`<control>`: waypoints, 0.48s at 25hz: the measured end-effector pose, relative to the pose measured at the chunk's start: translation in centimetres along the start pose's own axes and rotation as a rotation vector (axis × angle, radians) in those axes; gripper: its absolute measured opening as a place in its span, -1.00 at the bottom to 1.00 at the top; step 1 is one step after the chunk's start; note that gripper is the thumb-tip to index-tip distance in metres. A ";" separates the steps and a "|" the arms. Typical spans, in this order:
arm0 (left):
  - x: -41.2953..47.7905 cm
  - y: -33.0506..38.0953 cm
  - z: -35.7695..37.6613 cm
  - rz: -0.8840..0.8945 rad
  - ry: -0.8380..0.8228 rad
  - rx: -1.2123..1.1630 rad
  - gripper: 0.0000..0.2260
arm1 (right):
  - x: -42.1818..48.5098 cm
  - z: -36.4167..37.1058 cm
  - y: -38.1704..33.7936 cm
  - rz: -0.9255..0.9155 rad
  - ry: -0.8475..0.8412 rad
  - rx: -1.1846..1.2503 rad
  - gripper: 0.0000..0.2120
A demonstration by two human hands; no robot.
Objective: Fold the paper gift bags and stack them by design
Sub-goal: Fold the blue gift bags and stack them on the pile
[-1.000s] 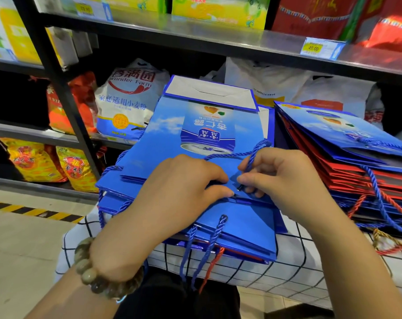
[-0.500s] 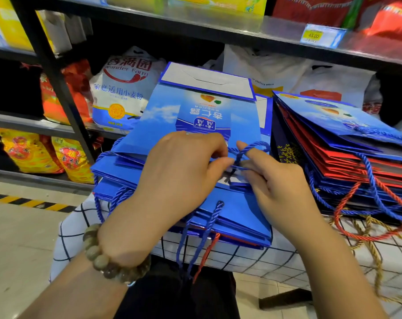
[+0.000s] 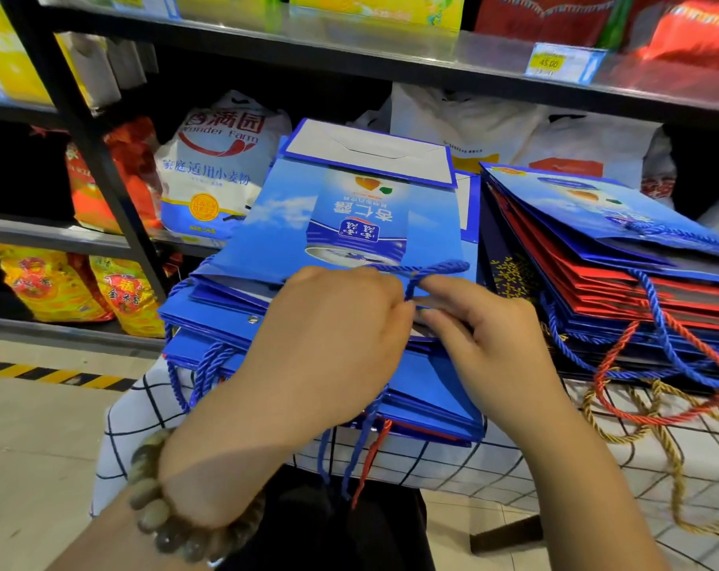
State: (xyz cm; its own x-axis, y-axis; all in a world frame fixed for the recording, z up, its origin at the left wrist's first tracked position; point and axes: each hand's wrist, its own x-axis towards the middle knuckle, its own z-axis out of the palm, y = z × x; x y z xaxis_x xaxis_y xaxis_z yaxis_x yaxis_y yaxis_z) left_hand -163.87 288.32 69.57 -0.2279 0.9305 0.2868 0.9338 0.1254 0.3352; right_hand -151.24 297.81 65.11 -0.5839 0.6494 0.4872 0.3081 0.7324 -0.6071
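- the left hand [image 3: 329,344] hides its own fingertips and the near edge of the top blue bag [image 3: 349,224].
- the blue cord [image 3: 436,269] vanishes between it and the right hand [image 3: 485,348]; which one pinches it cannot be told.
- the right stack [image 3: 576,224] runs off the right edge.
- the price tag [image 3: 563,61] small print is blurred.

Blue bags [image 3: 349,224] w/ blue cords [image 3: 436,269], red/blue stack [image 3: 621,278], black-grid white cloth [image 3: 452,463].

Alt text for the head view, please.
A person's right hand pinches the blue rope handle of the top blue gift bag on a flat pile, the left hand close against it. The pile lies on a checked cloth beside a second pile of blue and red bags, shop shelves behind.
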 end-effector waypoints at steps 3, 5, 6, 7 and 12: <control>0.5 -0.3 -0.9 -0.118 -0.015 -0.247 -0.75 | -0.6 0.1 -0.3 0.072 0.032 0.192 -0.92; 1.3 -0.2 -0.7 -0.091 -0.048 -0.249 -0.85 | -0.8 0.2 -0.5 0.118 0.071 0.287 -0.78; 1.7 0.0 -0.3 -0.072 -0.080 -0.216 -0.87 | -0.9 0.2 -0.4 0.127 0.080 0.309 -0.73; 2.1 0.3 0.1 -0.053 -0.098 -0.201 -0.86 | -1.0 0.1 -0.4 0.131 0.084 0.316 -0.70; 3.4 -1.0 0.3 -0.176 0.080 -0.218 -0.85 | -1.1 0.3 -0.2 0.116 0.095 0.287 -0.69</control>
State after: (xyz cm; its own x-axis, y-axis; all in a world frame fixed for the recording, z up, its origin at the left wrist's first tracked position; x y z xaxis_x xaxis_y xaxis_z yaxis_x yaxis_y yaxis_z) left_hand -165.49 291.45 69.89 -0.4102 0.8698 0.2740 0.7987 0.1977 0.5683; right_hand -150.82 296.89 64.49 -0.4806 0.7510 0.4528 0.1359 0.5739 -0.8076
